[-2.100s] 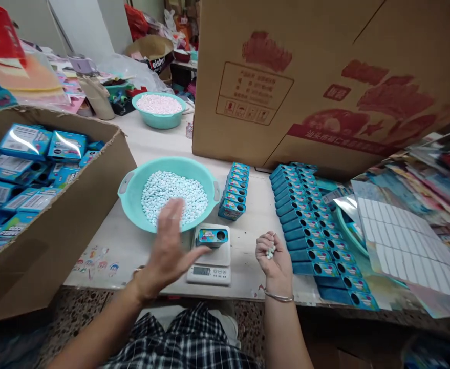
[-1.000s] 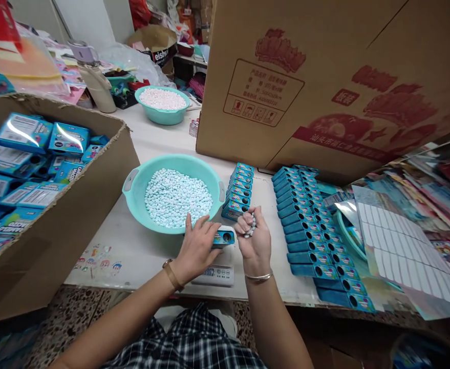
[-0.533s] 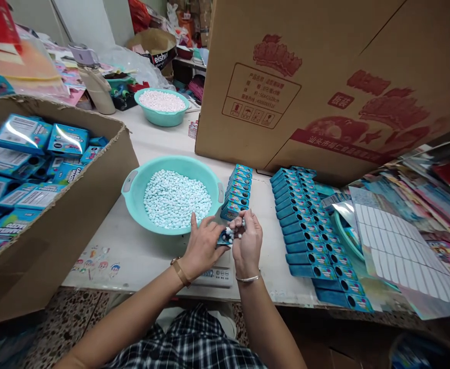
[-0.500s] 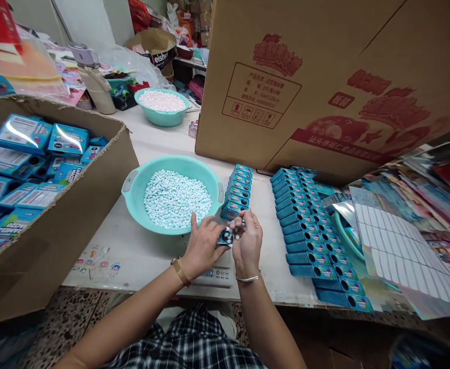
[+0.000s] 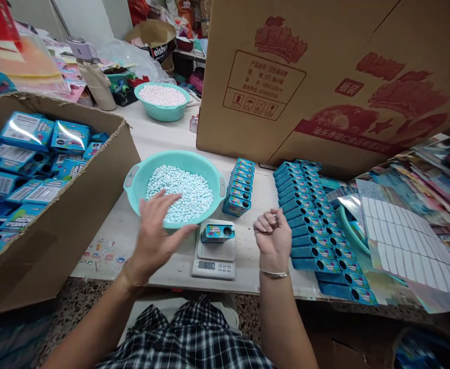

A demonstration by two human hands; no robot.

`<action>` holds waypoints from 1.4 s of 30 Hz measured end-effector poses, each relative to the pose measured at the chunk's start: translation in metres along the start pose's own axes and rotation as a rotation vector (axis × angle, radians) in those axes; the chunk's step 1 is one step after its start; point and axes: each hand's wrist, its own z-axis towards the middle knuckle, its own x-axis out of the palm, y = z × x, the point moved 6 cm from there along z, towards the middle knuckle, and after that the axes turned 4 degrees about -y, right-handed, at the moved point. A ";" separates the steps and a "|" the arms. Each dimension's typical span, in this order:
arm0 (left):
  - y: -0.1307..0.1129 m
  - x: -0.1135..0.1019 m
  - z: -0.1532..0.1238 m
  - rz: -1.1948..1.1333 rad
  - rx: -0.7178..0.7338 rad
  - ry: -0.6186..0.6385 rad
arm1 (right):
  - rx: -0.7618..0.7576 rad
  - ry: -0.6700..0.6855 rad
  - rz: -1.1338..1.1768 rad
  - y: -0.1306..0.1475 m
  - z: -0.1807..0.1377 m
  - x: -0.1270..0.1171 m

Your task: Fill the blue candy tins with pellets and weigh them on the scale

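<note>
A small blue candy box (image 5: 217,232) lies on the white digital scale (image 5: 214,267), with a dark round hole and a pale candy at its right end. My left hand (image 5: 153,238) is open, its fingers spread above the near left side of the turquoise bowl (image 5: 132,202). Pale blue candies (image 5: 182,189) fill the bowl's bottom. To the right of the scale, my right hand (image 5: 274,236) is closed with the palm side up. A small pale bit shows between its thumb and finger; the rest of its contents is hidden.
A short row of blue boxes (image 5: 240,187) stands behind the scale. Long rows of boxes (image 5: 317,225) stand at right. A carton of packed boxes (image 5: 105,205) is at left, a large carton (image 5: 255,133) behind. A second bowl (image 5: 163,113) holds pinkish candies.
My left hand has let go of the box, now on the scale, and moved left over the bowl's edge. My right hand has moved right, away from the box, and closed.
</note>
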 end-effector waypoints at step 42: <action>-0.014 0.069 -0.046 -0.037 0.084 0.288 | -0.757 0.435 -2.267 -0.045 -0.052 0.034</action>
